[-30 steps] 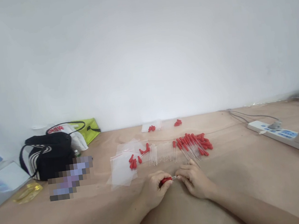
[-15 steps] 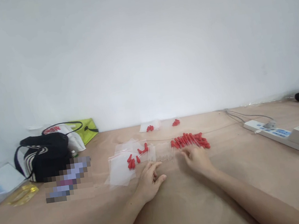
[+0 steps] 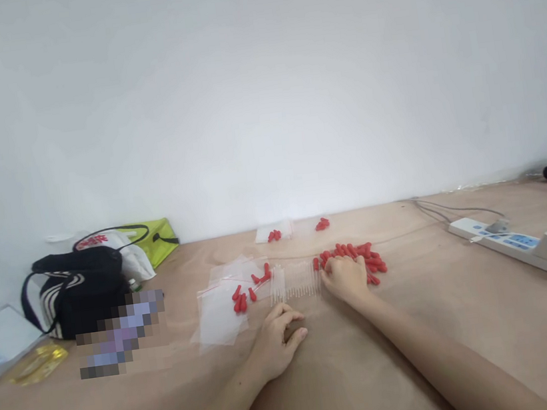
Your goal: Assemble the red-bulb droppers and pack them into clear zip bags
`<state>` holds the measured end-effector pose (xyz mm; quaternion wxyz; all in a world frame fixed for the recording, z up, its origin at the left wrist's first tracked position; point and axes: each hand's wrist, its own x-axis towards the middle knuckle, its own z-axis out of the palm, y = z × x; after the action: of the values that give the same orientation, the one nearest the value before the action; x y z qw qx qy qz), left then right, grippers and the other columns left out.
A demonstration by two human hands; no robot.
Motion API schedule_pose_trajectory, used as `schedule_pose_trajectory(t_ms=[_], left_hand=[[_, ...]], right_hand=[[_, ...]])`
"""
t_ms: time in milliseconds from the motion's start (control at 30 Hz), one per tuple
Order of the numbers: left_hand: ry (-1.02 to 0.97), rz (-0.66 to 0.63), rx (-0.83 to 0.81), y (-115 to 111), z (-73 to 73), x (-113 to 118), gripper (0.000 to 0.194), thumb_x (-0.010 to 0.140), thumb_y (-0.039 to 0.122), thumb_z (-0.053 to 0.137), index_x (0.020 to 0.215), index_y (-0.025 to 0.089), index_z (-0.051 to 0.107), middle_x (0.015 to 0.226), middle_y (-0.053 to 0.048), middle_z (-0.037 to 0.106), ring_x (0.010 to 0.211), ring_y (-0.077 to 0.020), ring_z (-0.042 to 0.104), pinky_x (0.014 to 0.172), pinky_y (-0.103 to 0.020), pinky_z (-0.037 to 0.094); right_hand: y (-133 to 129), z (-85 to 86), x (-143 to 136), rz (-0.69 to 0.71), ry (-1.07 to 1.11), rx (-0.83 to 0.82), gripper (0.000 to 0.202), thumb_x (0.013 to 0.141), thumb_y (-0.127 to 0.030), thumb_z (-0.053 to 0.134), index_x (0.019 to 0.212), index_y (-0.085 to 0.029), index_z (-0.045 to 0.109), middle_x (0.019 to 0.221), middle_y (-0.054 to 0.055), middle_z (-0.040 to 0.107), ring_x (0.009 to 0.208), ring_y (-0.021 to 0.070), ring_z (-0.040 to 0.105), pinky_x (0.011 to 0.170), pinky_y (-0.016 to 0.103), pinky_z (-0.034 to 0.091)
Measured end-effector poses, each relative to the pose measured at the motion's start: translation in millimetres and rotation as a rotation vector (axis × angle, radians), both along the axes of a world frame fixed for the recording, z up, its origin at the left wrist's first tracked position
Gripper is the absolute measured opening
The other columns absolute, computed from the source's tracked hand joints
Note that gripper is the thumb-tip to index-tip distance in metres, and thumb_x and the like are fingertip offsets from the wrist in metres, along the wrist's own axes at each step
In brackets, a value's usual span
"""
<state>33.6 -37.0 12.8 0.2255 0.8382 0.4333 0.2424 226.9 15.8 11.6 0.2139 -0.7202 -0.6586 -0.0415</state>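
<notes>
My left hand (image 3: pixel 277 342) lies on the wooden table, fingers apart and holding nothing. Just beyond its fingertips is a row of thin clear glass dropper tubes (image 3: pixel 299 281), side by side. To the right of that row, my right hand (image 3: pixel 348 279) is at the near left edge of a pile of red rubber dropper bulbs (image 3: pixel 372 259). Its fingers are curled down and closed; whatever they hold is hidden beneath the hand. One red bulb (image 3: pixel 316 264) shows just left of its knuckles, by the end of the tube row.
Clear zip bags (image 3: pixel 222 312) lie on the left with several red bulbs (image 3: pixel 240 301) on them. Further bags with bulbs (image 3: pixel 274 235) are near the wall. A black bag (image 3: pixel 83 290) stands far left; a power strip (image 3: pixel 520 241) with plugs and cables lies right.
My right hand has moved slightly forward, over the near edge of the red bulb pile, and some bulbs have shifted. The left hand has stayed almost still.
</notes>
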Motion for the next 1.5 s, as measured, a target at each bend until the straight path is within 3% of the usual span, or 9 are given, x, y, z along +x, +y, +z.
schedule_pose_trajectory(t_ms=[300,567,700,933,1100,1233,1333,1400,1500], left_hand=[[0.027,0.023,0.062,-1,-5.8,0,0.018,0.075,0.024,0.049,0.089,0.019,0.06,0.087,-0.004,0.055,0.074,-0.015,0.052,0.069,-0.028,0.041],[0.302,0.485,0.273,59,20.0,-19,0.014,0.076,0.021,0.049,0.08,0.017,0.061,0.087,-0.005,0.059,0.089,-0.0199,0.05,0.082,-0.031,0.036],[0.437,0.536,0.198,92,29.8,-23,0.018,0.074,0.026,0.051,0.087,0.019,0.062,0.098,-0.008,0.058,0.097,-0.0242,0.047,0.082,-0.034,0.035],[0.447,0.558,0.13,113,15.3,-18,0.011,0.064,0.029,0.062,0.069,0.02,0.061,0.086,-0.007,0.059,0.094,-0.0276,0.049,0.079,-0.039,0.036],[0.321,0.594,0.182,103,21.6,-16,0.009,0.073,0.024,0.052,0.072,0.016,0.057,0.089,-0.008,0.057,0.096,-0.0251,0.048,0.079,-0.037,0.037],[0.153,0.492,0.195,70,19.9,-12,0.009,0.079,0.022,0.044,0.082,0.017,0.051,0.08,-0.002,0.058,0.078,-0.0138,0.055,0.07,-0.025,0.042],[-0.348,0.275,0.025,40,2.9,-4,0.021,0.078,0.027,0.044,0.096,0.017,0.046,0.067,0.002,0.055,0.064,-0.0127,0.055,0.06,-0.024,0.043],[-0.509,0.194,-0.123,24,-9.5,2,0.034,0.077,0.032,0.046,0.107,0.017,0.041,0.067,0.002,0.055,0.061,-0.0124,0.055,0.059,-0.026,0.044],[-0.632,0.111,-0.304,12,-18.8,10,0.031,0.075,0.037,0.05,0.099,0.017,0.046,0.076,0.0,0.054,0.066,-0.0127,0.057,0.062,-0.027,0.046]], right_hand=[[11,4.8,-21,-0.032,-0.081,-0.209,0.025,0.075,-0.015,0.04,0.073,-0.012,0.065,0.077,0.015,0.065,0.077,0.0261,0.058,0.078,0.041,0.02],[6,12.5,-21,-0.01,-0.133,-0.297,0.023,0.072,-0.01,0.042,0.071,-0.011,0.065,0.076,0.016,0.065,0.076,0.0263,0.059,0.075,0.039,0.022],[-9,6.5,-8,0.019,-0.139,-0.128,0.027,0.077,-0.021,0.038,0.067,-0.012,0.062,0.072,0.015,0.064,0.072,0.0249,0.057,0.073,0.038,0.025],[-48,-31.8,31,0.267,-0.056,0.379,0.025,0.085,-0.026,0.025,0.067,-0.019,0.041,0.061,0.005,0.05,0.057,0.0181,0.048,0.057,0.03,0.033],[-58,-38.2,44,0.427,0.266,0.367,0.018,0.086,-0.024,0.025,0.081,-0.018,0.041,0.069,0.005,0.053,0.06,0.0161,0.049,0.057,0.028,0.038],[-60,-33.4,40,0.477,0.309,0.348,0.029,0.083,-0.015,0.028,0.108,-0.016,0.043,0.086,0.009,0.058,0.077,0.0183,0.054,0.067,0.03,0.04],[-65,-31.4,29,0.541,0.227,0.31,0.031,0.081,-0.01,0.029,0.104,-0.018,0.049,0.083,0.007,0.058,0.075,0.0172,0.053,0.067,0.03,0.037],[-70,-29.5,20,0.585,0.191,0.292,0.027,0.081,-0.01,0.03,0.096,-0.017,0.052,0.079,0.005,0.058,0.07,0.0153,0.052,0.066,0.029,0.034],[-76,-24.8,6,0.639,0.149,0.311,0.023,0.083,-0.013,0.032,0.09,-0.016,0.053,0.076,0.004,0.058,0.067,0.0135,0.05,0.066,0.028,0.029]])
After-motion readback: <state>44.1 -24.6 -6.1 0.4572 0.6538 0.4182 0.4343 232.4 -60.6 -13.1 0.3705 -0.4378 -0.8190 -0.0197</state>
